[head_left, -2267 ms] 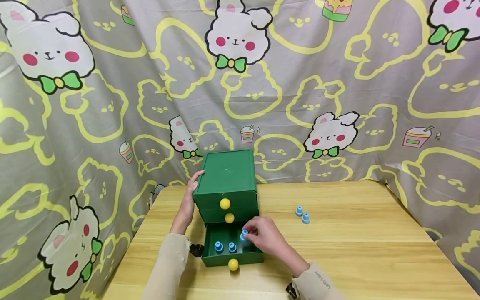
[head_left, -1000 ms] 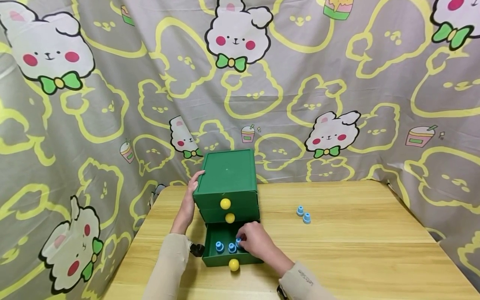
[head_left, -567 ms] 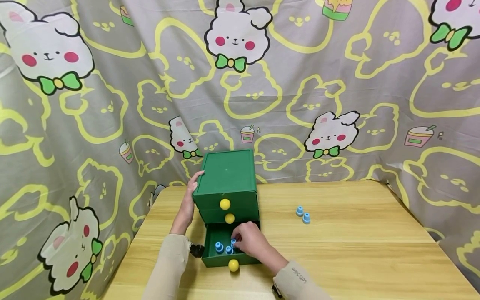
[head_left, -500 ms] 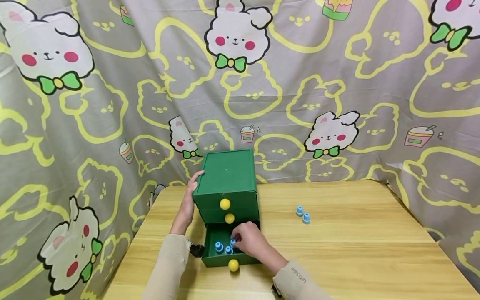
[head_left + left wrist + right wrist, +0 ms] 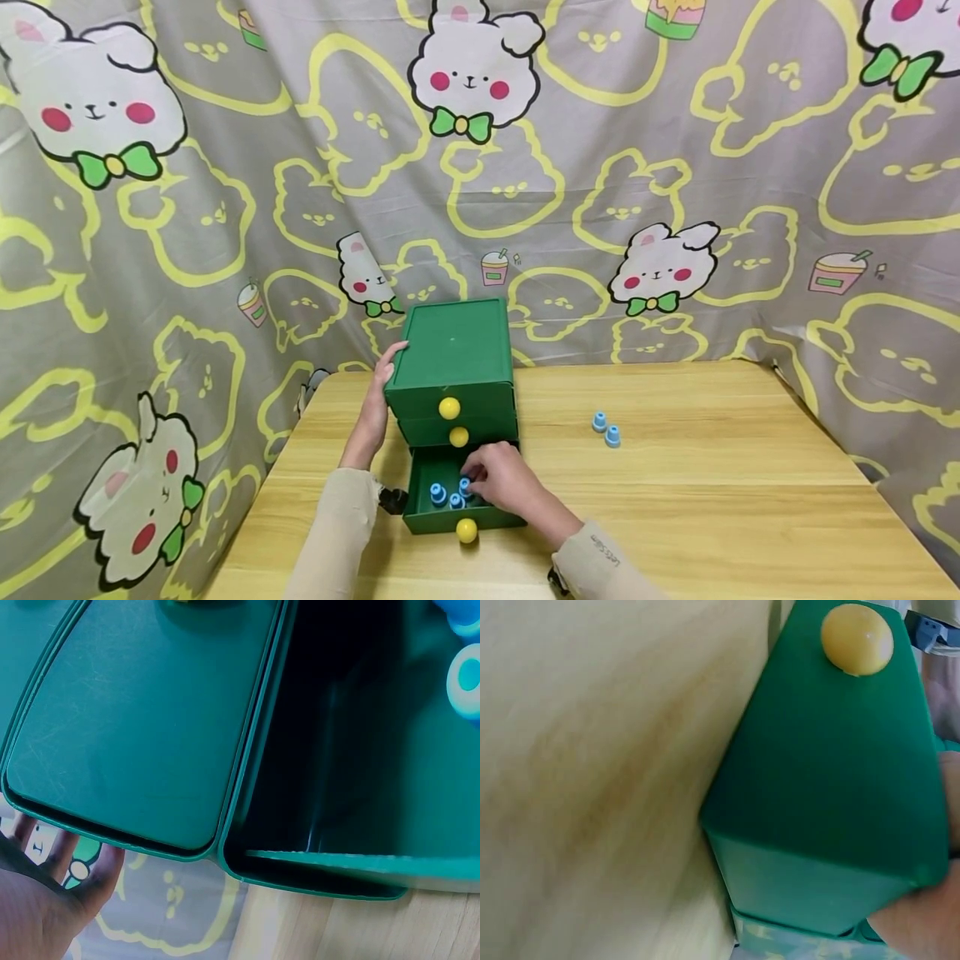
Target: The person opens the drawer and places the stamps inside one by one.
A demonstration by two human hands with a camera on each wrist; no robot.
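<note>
A green drawer cabinet (image 5: pixel 454 343) with yellow ball knobs stands on the table, its bottom drawer (image 5: pixel 491 522) pulled out. My left hand (image 5: pixel 372 412) rests along the cabinet's left side, fingers stretched against the wall; the left wrist view shows these fingers (image 5: pixel 64 851) at its edge. Inside the drawer, my right hand (image 5: pixel 501 479) pinches a small blue stepped plastic piece (image 5: pixel 464 487) with a hole in its top. Two matching blue pieces sit just beside it, a nearer one (image 5: pixel 456 501) and a left one (image 5: pixel 437 494). In the right wrist view the drawer front hides the fingertips.
Two more blue pieces stand close together on the wooden table (image 5: pixel 712 483) to the right, a farther one (image 5: pixel 599 422) and a nearer one (image 5: pixel 612 436). A patterned grey curtain (image 5: pixel 570 183) hangs behind and at both sides of the table.
My right hand has moved left and lower inside the drawer with its blue piece, now beside the other two. The nearer piece has shifted slightly left. The left hand has stayed put.
</note>
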